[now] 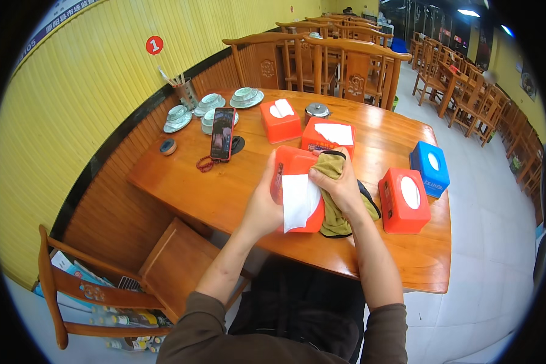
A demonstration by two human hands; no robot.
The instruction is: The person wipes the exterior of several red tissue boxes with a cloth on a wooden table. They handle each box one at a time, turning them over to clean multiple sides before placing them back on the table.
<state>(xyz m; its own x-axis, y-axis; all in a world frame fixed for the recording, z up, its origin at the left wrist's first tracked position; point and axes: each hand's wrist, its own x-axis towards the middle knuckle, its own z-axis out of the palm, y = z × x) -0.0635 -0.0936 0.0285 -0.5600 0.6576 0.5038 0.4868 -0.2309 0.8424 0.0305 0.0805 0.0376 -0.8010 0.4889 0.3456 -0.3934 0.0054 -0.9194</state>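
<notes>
A red plastic tissue box (295, 161) is between my hands, tilted, with a white tissue (298, 200) sticking out of its top. My left hand (265, 202) grips the box along its left side. In my right hand (339, 184) is a bunched olive-green cloth (331, 164) with dark edging, pressed to the box's right side. The cloth's lower part hangs down toward the tabletop. Just beyond stands a second red tissue box (316, 145), and a third red tissue box (282, 129) is behind it to the left.
On the wooden table (182, 182) are a propped phone (223, 134), a bead bracelet (204, 164), stacked dishes (209, 102), a chopstick holder (186, 93) and a lidded metal pot (317, 110). To the right stand another red tissue box (402, 218) and a blue one (421, 168). A wooden chair (177, 259) is at left.
</notes>
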